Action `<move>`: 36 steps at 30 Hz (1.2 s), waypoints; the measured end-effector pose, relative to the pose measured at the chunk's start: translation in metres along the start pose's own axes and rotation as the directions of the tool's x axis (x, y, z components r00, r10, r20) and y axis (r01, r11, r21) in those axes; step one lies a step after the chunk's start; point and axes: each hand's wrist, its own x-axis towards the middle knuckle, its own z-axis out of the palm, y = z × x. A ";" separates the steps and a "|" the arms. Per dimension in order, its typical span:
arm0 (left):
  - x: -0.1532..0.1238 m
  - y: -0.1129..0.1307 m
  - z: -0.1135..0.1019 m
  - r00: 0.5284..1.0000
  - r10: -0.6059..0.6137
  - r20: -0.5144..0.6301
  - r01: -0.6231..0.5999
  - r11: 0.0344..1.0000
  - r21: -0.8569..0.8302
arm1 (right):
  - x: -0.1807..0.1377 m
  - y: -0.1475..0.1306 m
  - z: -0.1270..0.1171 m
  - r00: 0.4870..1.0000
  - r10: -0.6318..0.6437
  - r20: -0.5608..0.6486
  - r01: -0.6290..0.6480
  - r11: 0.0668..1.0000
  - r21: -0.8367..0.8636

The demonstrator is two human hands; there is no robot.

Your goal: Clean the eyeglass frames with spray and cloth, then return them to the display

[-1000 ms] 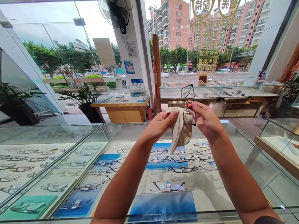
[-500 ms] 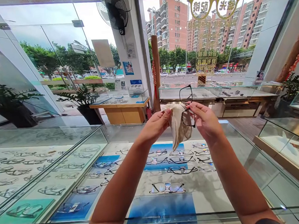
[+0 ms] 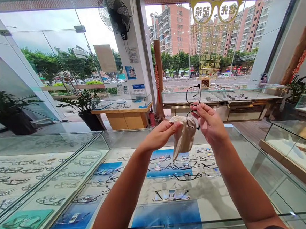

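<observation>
Held up above the glass counter, a pair of black-framed eyeglasses [image 3: 199, 90] is turned on end, one lens above the other. My right hand [image 3: 211, 122] pinches the frame near its middle, between the two lenses. A beige cleaning cloth [image 3: 184, 138] with a zigzag edge hangs from my left hand [image 3: 162, 134], whose thumb and fingers are closed on its top edge. The cloth hangs just left of the lower lens and partly behind it. Whether cloth and lens touch, I cannot tell.
Below my arms is a glass display counter [image 3: 222, 207] with rows of eyeglasses [image 3: 171, 195] and blue cards [image 3: 165, 216] inside. More showcases [image 3: 296, 146] stand at right and by the window. Potted plants [image 3: 88, 110] and a wall fan [image 3: 115, 16] are at the back left.
My left hand has moved slightly down, lowering the cloth from the lens area. The upper lens shows more openly, and the eyeglasses have shifted a little right. Both hands keep their hold.
</observation>
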 end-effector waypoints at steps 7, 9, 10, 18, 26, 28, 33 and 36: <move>-0.005 0.005 -0.006 0.970 -0.059 0.234 0.020 0.986 0.166 | -0.002 -0.011 -0.005 0.988 -0.021 0.151 0.032 0.997 -0.065; -0.005 0.005 -0.005 0.966 -0.056 0.254 0.012 0.985 0.173 | -0.003 -0.012 -0.004 0.982 -0.011 0.190 0.025 0.997 -0.071; -0.005 0.005 -0.005 0.963 -0.058 0.263 0.011 0.985 0.175 | -0.004 -0.013 -0.004 0.977 -0.003 0.212 0.019 0.997 -0.074; -0.006 0.006 -0.006 0.980 -0.017 0.200 0.010 0.999 0.037 | -0.007 -0.016 -0.007 0.930 0.084 0.357 -0.025 0.986 -0.167; -0.001 -0.007 0.005 0.996 -0.039 -0.082 0.016 0.965 -0.262 | -0.007 -0.004 0.004 0.963 0.171 0.207 -0.174 0.985 -0.002; 0.000 -0.006 0.011 0.993 -0.058 -0.100 0.029 0.963 -0.268 | -0.008 0.000 0.010 0.968 0.191 0.165 -0.201 0.978 0.051; 0.001 0.004 0.022 0.975 -0.064 -0.213 0.008 0.967 -0.254 | -0.014 0.007 0.022 0.971 0.220 0.088 -0.232 0.961 0.150; 0.004 0.007 0.029 0.961 -0.068 -0.269 -0.011 0.959 -0.283 | -0.016 0.009 0.025 0.969 0.240 0.056 -0.246 0.957 0.155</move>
